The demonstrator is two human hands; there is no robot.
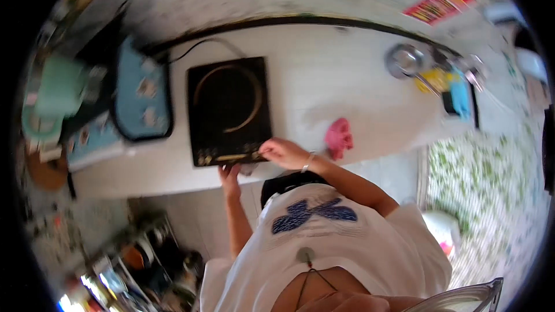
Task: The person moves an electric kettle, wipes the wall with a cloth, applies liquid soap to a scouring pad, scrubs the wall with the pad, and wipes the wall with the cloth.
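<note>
A black induction cooktop (226, 104) with a pale ring on its top lies on the white counter. At its near edge is my left hand (230, 178), fingers against the front side and partly hidden there. My right hand (280, 152) is over the near right corner, beside the control strip, with its fingers curled together. Whatever may be between those fingers cannot be made out. A small greyish piece (248, 169) shows below the front edge between the hands; its kind is unclear. To the right lies a crumpled pink cloth (339, 137).
Left of the cooktop stands a blue, dark-rimmed board (139, 95), with a light green container (60, 89) farther left. A metal ladle or pan (404, 60) and a yellow item (435, 81) sit at the back right. A cord (199, 45) runs behind the cooktop.
</note>
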